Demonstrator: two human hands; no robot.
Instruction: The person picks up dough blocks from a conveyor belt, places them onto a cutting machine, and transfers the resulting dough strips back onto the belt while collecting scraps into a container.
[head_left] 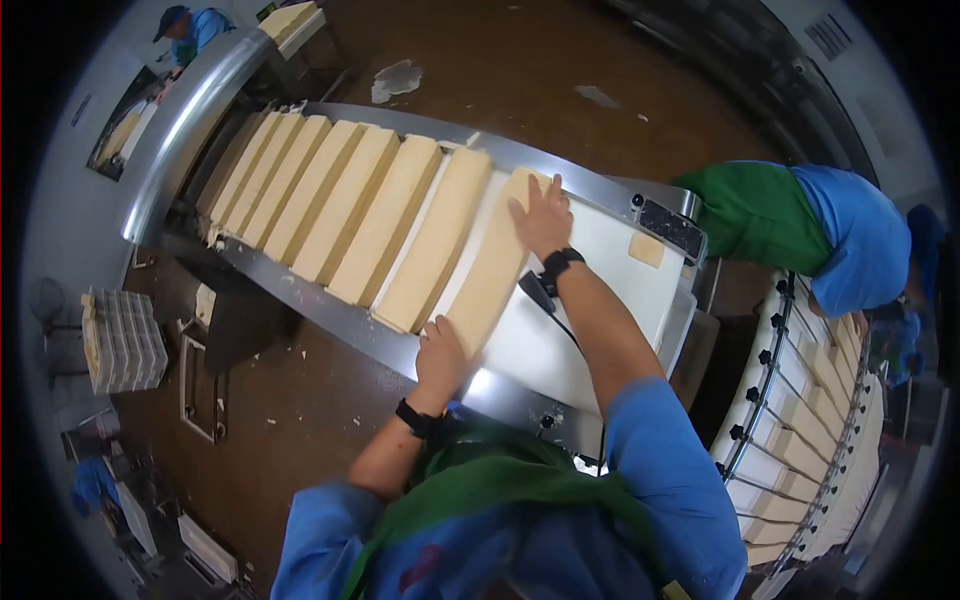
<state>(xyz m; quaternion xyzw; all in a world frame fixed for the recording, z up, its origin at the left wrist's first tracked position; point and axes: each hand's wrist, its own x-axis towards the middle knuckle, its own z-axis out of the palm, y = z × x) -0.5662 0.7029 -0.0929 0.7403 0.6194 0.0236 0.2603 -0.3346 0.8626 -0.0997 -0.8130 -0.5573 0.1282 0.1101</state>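
Note:
A long pale dough slab point(492, 268) lies slantwise on the white conveyor belt point(590, 310). At its near end, my left hand point(440, 355) rests with fingers spread along the slab's edge. My right hand point(544, 215) lies on the far end, fingers apart over the top. Just left of this slab is another long slab point(435, 240), with a strip of belt between them. Several more slabs stand side by side toward the left end of the belt. A small square dough piece point(646, 249) sits on the belt to the right.
A curved metal hood point(190, 130) spans the belt's left end. At the right, a co-worker in blue and green point(800, 220) bends over a second conveyor point(800, 430) with dough strips under rods. Another person point(195, 30) stands at upper left. Stacked trays point(125, 340) are at left.

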